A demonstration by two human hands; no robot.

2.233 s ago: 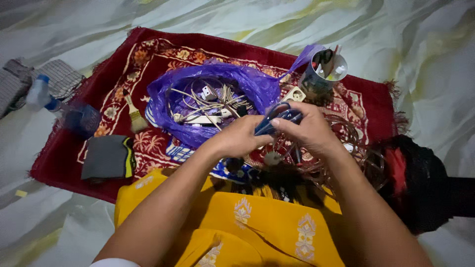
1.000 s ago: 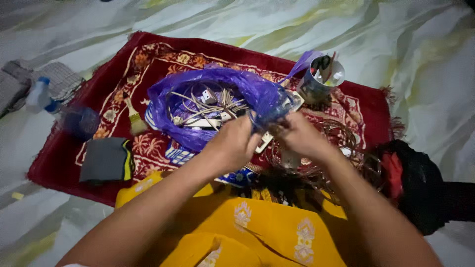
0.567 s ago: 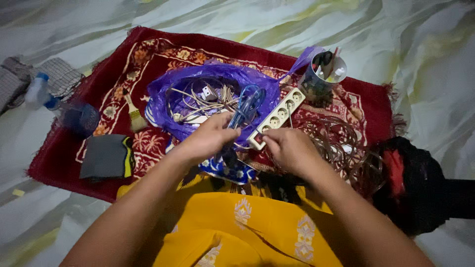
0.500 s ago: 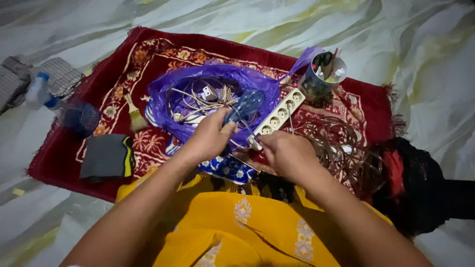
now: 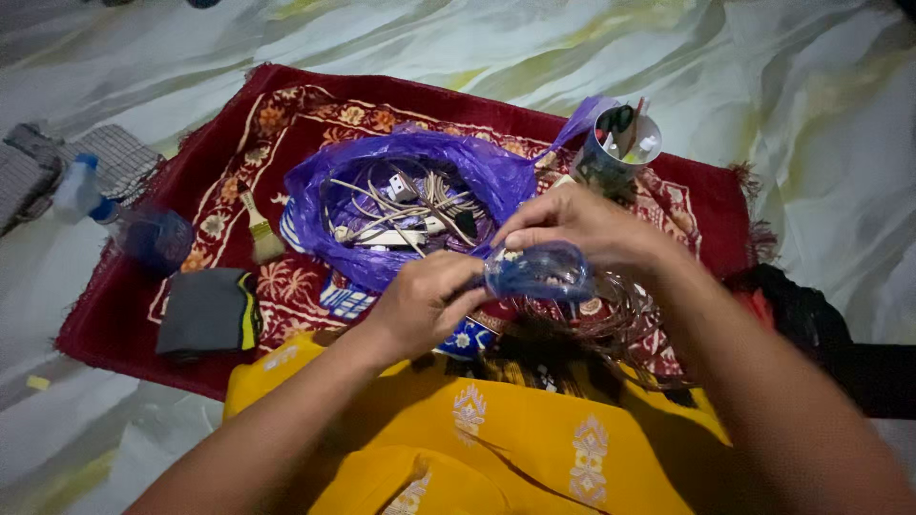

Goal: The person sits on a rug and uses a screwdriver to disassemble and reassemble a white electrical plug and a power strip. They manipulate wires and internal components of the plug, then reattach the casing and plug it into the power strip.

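At frame centre, the left hand (image 5: 420, 307) and right hand (image 5: 584, 227) both have fingers clamped on one clear blue plastic wrapper (image 5: 536, 272). Behind it, one purple bag (image 5: 401, 157) of cables lies on the red rug (image 5: 286, 114). One cup (image 5: 622, 145) stands upper right; one brush (image 5: 260, 229) lies left.

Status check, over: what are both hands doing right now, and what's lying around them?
Left hand and right hand both grip a blue translucent object. Purple bag of cables directly behind. Cup beyond the right hand; brush off left.
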